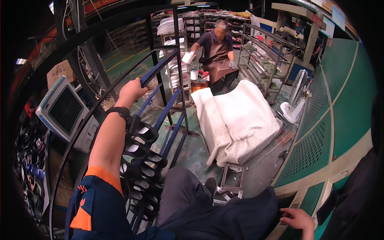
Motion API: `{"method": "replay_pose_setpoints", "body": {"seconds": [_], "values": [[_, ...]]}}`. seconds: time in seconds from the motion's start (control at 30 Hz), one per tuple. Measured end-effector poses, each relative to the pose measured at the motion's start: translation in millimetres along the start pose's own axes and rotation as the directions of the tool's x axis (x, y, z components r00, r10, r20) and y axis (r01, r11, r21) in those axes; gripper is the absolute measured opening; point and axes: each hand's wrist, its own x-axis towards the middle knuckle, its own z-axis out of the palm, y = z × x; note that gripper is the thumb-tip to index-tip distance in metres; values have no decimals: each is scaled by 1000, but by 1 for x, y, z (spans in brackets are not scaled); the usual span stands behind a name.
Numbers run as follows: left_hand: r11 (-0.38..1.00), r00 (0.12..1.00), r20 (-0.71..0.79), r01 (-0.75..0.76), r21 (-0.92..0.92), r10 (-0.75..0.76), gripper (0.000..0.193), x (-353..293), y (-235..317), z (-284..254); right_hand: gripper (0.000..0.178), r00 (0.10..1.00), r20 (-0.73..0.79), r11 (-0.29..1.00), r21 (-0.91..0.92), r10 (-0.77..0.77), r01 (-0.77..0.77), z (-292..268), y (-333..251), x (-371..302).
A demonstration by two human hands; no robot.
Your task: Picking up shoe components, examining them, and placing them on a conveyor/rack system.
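My left arm reaches out over a tall rack with a black metal frame (179, 92) and blue bars. My left hand (133, 92) is closed around the near end of its top blue bar (162, 66). Below my wrist, several black shoe-like pieces (146, 134) hang in rows on the lower bars. At the lower right, my right hand (299, 220) is held low beside a green machine panel (306, 202), its fingers loosely bent and apart, with nothing in them. A dark watch (120, 113) is on my left wrist.
A person (218, 56) in a brown apron sits ahead, holding a white container (188, 57). A white cloth (244, 116) covers a bulky object between us. A fan (296, 96) and green cabinets (340, 100) line the right. An air cooler (66, 108) stands left; a metal frame (233, 176) lies near my foot.
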Motion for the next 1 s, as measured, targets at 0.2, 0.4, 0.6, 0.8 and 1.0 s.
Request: {"method": "replay_pose_setpoints", "body": {"seconds": [0.2, 0.4, 0.6, 0.8, 1.0], "values": [[999, 998, 37, 46, -5, -46, 58, -6, 13, -4, 50, 1000, 13, 1000, 24, -6, 5, 2, -4, -4], [973, 995, 60, 90, -211, -79, 53, 3, -12, -2, 48, 999, 20, 999, 0, -38, 38, 6, 1, -2], [981, 1000, 28, 7, -194, -2, 46, 12, -14, 4, 45, 999, 20, 997, 64, -36, 34, 12, 8, 0], [995, 1000, -13, 3, -100, -4, 42, -4, -2, 2, 44, 1000, 28, 999, 48, -9, 7, 11, 8, -2], [997, 1000, -15, 14, -69, -15, 42, -7, 0, 0, 44, 1000, 19, 999, 42, 14, -15, 11, 6, -3]]}}
